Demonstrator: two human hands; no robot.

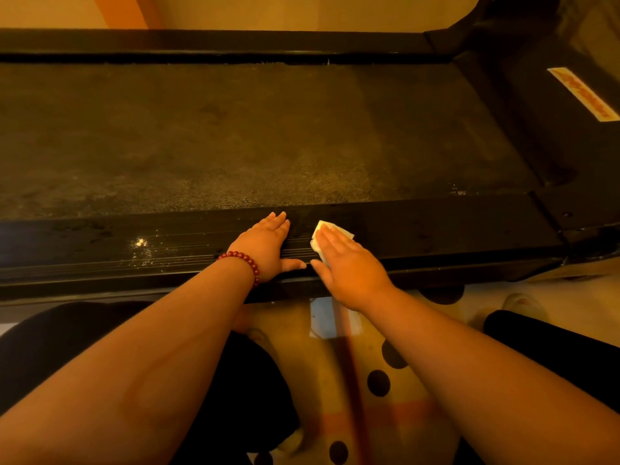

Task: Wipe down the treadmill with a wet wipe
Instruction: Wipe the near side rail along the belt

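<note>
Straight fingers [279,223]: right hand [349,273] on crumpled wipe [327,225]; left hand [268,245] on seemingly ribbed rail [167,251].

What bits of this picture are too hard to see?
Head view only:
Wet wipe: mostly hidden under the right hand.
Yellow sticker: its writing is too blurred to read.
Treadmill: its left end runs past the picture's edge.

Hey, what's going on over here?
A person is wiping the near side rail of a treadmill. Their right hand presses a white wet wipe flat on the rail, while the left hand, wearing a red bead bracelet, rests flat beside it. The belt beyond looks dusty.
</note>
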